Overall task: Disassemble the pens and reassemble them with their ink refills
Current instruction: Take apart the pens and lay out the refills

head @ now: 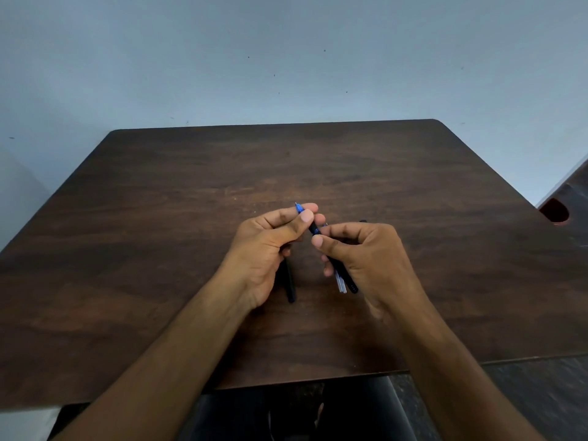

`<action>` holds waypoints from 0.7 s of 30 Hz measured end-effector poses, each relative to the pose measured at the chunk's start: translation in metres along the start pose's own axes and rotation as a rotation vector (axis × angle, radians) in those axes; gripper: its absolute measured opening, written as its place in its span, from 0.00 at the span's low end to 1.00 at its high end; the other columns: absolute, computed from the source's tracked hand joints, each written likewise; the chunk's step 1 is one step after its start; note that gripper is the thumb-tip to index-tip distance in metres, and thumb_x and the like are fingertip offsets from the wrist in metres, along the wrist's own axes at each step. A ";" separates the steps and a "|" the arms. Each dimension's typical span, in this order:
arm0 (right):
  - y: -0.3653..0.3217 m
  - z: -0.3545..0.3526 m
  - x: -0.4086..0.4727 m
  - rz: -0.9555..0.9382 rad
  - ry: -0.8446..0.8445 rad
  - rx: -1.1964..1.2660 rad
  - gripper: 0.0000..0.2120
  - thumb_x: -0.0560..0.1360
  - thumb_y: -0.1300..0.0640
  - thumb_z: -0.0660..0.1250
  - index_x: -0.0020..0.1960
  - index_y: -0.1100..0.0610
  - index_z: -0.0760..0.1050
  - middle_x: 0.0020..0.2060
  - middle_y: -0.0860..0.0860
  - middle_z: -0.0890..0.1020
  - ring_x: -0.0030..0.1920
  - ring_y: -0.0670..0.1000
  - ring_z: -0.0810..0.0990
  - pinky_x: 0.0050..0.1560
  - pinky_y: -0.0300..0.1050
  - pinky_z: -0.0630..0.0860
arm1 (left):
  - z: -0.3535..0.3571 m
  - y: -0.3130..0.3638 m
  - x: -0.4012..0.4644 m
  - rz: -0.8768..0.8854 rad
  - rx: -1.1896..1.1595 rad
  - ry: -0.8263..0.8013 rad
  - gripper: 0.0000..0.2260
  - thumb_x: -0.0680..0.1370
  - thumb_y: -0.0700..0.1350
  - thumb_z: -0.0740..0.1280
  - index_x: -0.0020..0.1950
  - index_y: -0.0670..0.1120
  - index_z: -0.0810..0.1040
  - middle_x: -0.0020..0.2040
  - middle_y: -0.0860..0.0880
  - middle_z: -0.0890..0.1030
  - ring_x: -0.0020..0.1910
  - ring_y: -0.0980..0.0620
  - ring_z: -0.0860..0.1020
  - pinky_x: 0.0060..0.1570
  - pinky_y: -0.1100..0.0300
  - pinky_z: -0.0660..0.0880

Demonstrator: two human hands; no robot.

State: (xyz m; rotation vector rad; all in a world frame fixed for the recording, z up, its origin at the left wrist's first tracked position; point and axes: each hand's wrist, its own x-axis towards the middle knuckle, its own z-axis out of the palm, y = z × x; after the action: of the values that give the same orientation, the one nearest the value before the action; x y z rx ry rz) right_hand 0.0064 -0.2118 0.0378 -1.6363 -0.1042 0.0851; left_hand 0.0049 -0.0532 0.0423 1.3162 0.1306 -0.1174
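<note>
Both hands held over mid bench (159, 218), dark wood. L hand (270, 249) pinches blue tip end of pen (313, 229) betw. thumb & forefinger. R hand (366, 253) fingers curled round pen's black barrel, thumb near the joint. Pale refills (341, 284) stick out under R hand beside barrel end. Another black pen part (290, 283) lies on bench below L hand.

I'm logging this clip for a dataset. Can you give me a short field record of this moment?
surface: dark wooden table
left hand: pinches the blue tip end of the pen
right hand: grips the pen's black barrel
under left hand: black pen part on the table
under right hand: pale refills
stage: which way the pen is being turned cannot be told
</note>
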 end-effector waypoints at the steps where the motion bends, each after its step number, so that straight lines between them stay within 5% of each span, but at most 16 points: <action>1: 0.000 0.000 0.000 -0.001 0.001 0.004 0.04 0.73 0.62 0.76 0.47 0.57 0.85 0.29 0.52 0.84 0.28 0.51 0.80 0.37 0.48 0.83 | 0.001 0.001 0.001 0.001 0.001 0.024 0.11 0.70 0.50 0.75 0.49 0.47 0.87 0.50 0.49 0.87 0.41 0.59 0.78 0.43 0.58 0.66; 8: -0.002 0.002 -0.001 -0.019 -0.013 -0.032 0.04 0.73 0.61 0.76 0.45 0.54 0.85 0.28 0.49 0.84 0.27 0.50 0.80 0.38 0.49 0.84 | 0.003 -0.001 0.008 -0.030 0.020 0.084 0.17 0.60 0.58 0.79 0.37 0.49 0.78 0.33 0.52 0.76 0.35 0.55 0.70 0.39 0.59 0.67; 12: -0.002 0.000 0.000 -0.017 0.000 -0.031 0.04 0.74 0.61 0.76 0.45 0.53 0.85 0.30 0.51 0.85 0.28 0.51 0.81 0.38 0.50 0.84 | -0.001 0.002 0.004 0.026 0.094 -0.037 0.20 0.70 0.61 0.73 0.53 0.49 0.86 0.49 0.52 0.86 0.43 0.56 0.73 0.43 0.59 0.67; 14: -0.002 -0.002 0.001 -0.008 -0.001 -0.036 0.03 0.74 0.61 0.75 0.47 0.55 0.85 0.30 0.52 0.85 0.29 0.51 0.81 0.38 0.49 0.84 | -0.006 0.003 0.003 0.057 0.096 -0.069 0.14 0.76 0.54 0.70 0.58 0.50 0.85 0.55 0.49 0.86 0.45 0.56 0.73 0.44 0.59 0.67; 16: -0.002 -0.003 0.003 -0.004 -0.001 -0.042 0.03 0.74 0.62 0.75 0.48 0.57 0.85 0.30 0.51 0.84 0.29 0.50 0.81 0.37 0.49 0.84 | -0.011 0.002 0.002 0.088 0.103 -0.067 0.11 0.77 0.48 0.71 0.57 0.49 0.85 0.55 0.48 0.86 0.43 0.58 0.75 0.43 0.59 0.67; 21: -0.002 -0.002 0.003 -0.006 -0.002 -0.041 0.05 0.74 0.61 0.76 0.49 0.60 0.85 0.30 0.51 0.84 0.28 0.51 0.81 0.38 0.49 0.83 | -0.007 0.000 0.004 0.128 0.099 0.044 0.18 0.65 0.54 0.78 0.50 0.45 0.87 0.48 0.47 0.87 0.41 0.58 0.77 0.39 0.60 0.68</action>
State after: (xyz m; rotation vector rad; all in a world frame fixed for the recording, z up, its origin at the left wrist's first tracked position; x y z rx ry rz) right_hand 0.0093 -0.2138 0.0397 -1.6771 -0.1128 0.0805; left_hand 0.0083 -0.0466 0.0403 1.4225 0.0786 0.0147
